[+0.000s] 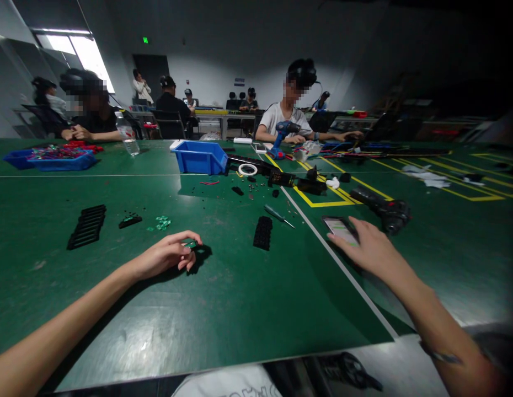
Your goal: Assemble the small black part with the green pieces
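Over the green table, my left hand [167,255] pinches a small green circuit board [191,243] between thumb and fingers. Behind it lies a loose pile of similar green boards [162,223]. My right hand [370,242] rests with spread fingers on a phone [341,229] whose screen is lit. Between the hands are a black slotted plastic block [262,233] and a screwdriver [279,215]. To the left lie a black ribbed rack [86,226] and a black strip [130,220] with small green bits on it.
A blue bin [201,157] and a white tape ring [247,170] stand further back. Right of the phone lies a black power tool [384,209]; a blue drill [283,139] stands near a co-worker [284,118]. A water bottle [129,135] and filled blue trays [60,159] are at the back left.
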A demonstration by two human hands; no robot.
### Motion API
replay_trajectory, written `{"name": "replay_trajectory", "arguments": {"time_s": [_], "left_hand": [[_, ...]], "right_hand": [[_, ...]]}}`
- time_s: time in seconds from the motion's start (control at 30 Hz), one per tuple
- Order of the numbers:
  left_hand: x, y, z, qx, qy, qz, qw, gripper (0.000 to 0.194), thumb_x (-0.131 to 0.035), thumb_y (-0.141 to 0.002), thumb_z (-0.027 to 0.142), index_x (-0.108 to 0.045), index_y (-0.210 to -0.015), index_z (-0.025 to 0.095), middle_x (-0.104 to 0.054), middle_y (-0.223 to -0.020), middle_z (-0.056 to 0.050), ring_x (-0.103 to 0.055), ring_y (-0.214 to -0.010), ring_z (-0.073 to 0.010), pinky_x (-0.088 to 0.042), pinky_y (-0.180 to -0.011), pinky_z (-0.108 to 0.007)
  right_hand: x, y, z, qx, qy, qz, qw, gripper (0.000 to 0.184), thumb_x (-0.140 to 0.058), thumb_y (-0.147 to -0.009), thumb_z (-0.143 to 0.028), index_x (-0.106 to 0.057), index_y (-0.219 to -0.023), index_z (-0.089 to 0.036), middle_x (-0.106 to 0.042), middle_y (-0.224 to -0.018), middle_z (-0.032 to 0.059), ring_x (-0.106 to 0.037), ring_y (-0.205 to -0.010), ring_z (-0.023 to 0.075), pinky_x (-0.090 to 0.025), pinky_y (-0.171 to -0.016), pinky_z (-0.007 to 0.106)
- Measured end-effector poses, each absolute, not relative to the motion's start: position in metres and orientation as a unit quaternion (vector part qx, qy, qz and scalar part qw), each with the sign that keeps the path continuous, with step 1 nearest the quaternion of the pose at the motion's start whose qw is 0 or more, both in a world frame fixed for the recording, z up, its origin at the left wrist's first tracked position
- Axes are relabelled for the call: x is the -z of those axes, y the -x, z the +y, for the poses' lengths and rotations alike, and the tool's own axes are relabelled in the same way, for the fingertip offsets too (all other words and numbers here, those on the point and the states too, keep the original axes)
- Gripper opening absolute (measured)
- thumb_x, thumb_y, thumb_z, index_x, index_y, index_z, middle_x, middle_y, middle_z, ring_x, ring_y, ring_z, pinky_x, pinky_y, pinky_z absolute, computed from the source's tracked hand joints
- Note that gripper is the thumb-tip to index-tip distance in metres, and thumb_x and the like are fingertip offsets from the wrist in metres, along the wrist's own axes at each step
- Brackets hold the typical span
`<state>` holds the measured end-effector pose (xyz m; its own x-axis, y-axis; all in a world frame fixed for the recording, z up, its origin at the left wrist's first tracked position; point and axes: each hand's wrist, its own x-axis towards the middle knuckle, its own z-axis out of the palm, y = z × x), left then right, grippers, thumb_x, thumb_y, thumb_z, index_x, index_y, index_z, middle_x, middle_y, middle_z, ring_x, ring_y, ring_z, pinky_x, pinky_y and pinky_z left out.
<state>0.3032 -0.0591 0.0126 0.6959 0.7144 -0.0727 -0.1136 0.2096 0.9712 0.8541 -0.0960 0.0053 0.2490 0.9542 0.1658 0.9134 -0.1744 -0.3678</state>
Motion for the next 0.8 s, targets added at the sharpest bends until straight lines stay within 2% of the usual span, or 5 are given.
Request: {"name": "replay_trajectory", "arguments": {"time_s": [0.1, 0.27, 0.4, 0.57, 0.8], "left_hand": [[-0.011, -0.303, -0.059, -0.282, -0.558, 0.274, 0.73, 0.032, -0.059, -0.09, 0.023, -0.055, -0.12, 0.014, -0.058, -0.06, 0.0, -0.059, -0.066, -0.0166, -0.039, -0.07, -0.027], [-0.012, -0.303, -0.058, -0.282, -0.56, 0.272, 0.73, 0.031, -0.059, -0.091, 0.023, -0.055, -0.12, 0.014, -0.058, -0.06, 0.0, -0.059, -0.066, -0.0166, -0.039, -0.07, -0.027], [-0.012, -0.303, -0.059, -0.283, -0.561, 0.268, 0.731, 0.031, -0.059, -0.09, 0.022, -0.055, -0.12, 0.013, -0.06, -0.062, -0.001, -0.058, -0.065, -0.0159, -0.038, -0.068, -0.026], [-0.012, -0.303, -0.059, -0.282, -0.557, 0.267, 0.735, 0.031, -0.059, -0.09, 0.023, -0.055, -0.12, 0.014, -0.057, -0.059, 0.001, -0.058, -0.065, -0.0162, -0.039, -0.07, -0.027], [-0.011, -0.302, -0.058, -0.276, -0.561, 0.271, 0.732, 0.032, -0.058, -0.092, 0.023, -0.054, -0.122, 0.014, -0.064, -0.067, -0.003, -0.057, -0.065, -0.015, -0.038, -0.068, -0.027]], "right_hand": [[0.0, -0.856, -0.111, -0.022, 0.812, -0.566, 0.138, 0.106, -0.051, -0.079, -0.082, -0.036, -0.155, -0.009, -0.055, -0.142, 0.0297, -0.057, -0.122, 0.0568, -0.043, -0.102, 0.07], [-0.001, -0.853, -0.121, -0.011, 0.833, -0.544, 0.096, 0.1, -0.048, -0.08, -0.081, -0.038, -0.153, -0.013, -0.065, -0.129, 0.0303, -0.062, -0.111, 0.0592, -0.047, -0.089, 0.073], [-0.011, -0.847, -0.118, 0.005, 0.832, -0.548, 0.089, 0.102, -0.051, -0.081, -0.077, -0.037, -0.151, -0.004, -0.065, -0.124, 0.0354, -0.063, -0.106, 0.0607, -0.05, -0.082, 0.07], [-0.005, -0.839, -0.123, 0.078, 0.812, -0.559, 0.148, 0.1, -0.057, -0.082, -0.067, -0.033, -0.153, -0.002, -0.059, -0.133, 0.0338, -0.062, -0.112, 0.0561, -0.052, -0.09, 0.064], [-0.001, -0.831, -0.134, 0.144, 0.764, -0.588, 0.222, 0.091, -0.057, -0.086, -0.059, -0.025, -0.159, -0.015, -0.047, -0.148, 0.0249, -0.05, -0.131, 0.0503, -0.045, -0.106, 0.061]]}}
